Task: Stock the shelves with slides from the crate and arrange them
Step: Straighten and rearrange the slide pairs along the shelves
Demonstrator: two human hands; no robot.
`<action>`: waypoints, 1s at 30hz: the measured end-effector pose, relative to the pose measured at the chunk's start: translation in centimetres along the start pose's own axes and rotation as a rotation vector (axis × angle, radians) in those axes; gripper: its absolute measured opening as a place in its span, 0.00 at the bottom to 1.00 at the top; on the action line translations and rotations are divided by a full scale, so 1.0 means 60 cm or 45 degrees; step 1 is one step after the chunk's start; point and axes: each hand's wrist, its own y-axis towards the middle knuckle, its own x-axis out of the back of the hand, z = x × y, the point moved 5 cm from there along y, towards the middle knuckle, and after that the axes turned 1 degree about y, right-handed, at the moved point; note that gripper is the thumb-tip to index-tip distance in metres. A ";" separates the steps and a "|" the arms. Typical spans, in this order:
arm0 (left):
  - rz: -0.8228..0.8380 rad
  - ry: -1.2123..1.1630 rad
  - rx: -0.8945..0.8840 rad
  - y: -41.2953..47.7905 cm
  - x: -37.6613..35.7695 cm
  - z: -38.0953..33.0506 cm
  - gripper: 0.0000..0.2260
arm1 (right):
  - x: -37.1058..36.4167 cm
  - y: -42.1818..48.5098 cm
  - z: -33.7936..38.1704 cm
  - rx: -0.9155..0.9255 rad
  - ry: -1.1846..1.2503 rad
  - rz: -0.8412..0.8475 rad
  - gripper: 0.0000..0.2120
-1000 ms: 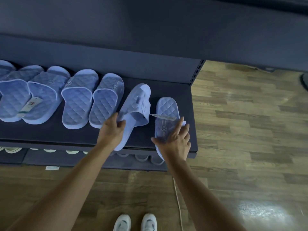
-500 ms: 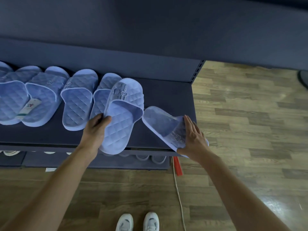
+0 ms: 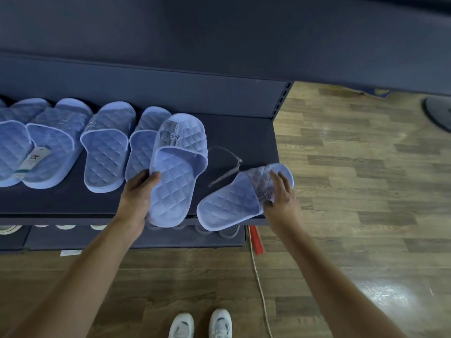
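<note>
Several light blue quilted slides (image 3: 107,147) lie in a row on the dark shelf (image 3: 239,132). My left hand (image 3: 139,193) grips the heel side of one slide (image 3: 178,167), which overlaps its left neighbour (image 3: 144,145) and hangs over the shelf's front edge. My right hand (image 3: 280,193) holds the strap end of another slide (image 3: 234,201), lying sideways with its heel toward the left at the shelf's right front corner. A thin tag cord trails from it over the shelf. No crate is in view.
A lower shelf (image 3: 136,240) beneath holds pale shoes, mostly hidden. A slide at left carries a paper tag (image 3: 31,159). A red strip (image 3: 256,240) and a white cable (image 3: 258,284) lie on the wooden floor. My white shoes (image 3: 200,324) stand below.
The left slide was flipped upright and now lies overlapping its neighbour. My right hand turned the other slide over and rotated it sideways, strap up, toward the shelf's right front corner.
</note>
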 end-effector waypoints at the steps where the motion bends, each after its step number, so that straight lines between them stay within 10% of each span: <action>1: 0.015 -0.003 0.015 -0.002 -0.003 0.004 0.07 | -0.006 -0.011 0.000 -0.085 0.058 -0.077 0.31; 22: 0.039 0.238 0.090 0.018 -0.046 0.083 0.08 | -0.008 0.075 -0.005 -0.044 -0.053 0.140 0.33; 30: 0.034 0.925 -0.220 -0.011 -0.057 0.086 0.23 | 0.011 -0.033 0.008 -0.017 0.231 -0.395 0.07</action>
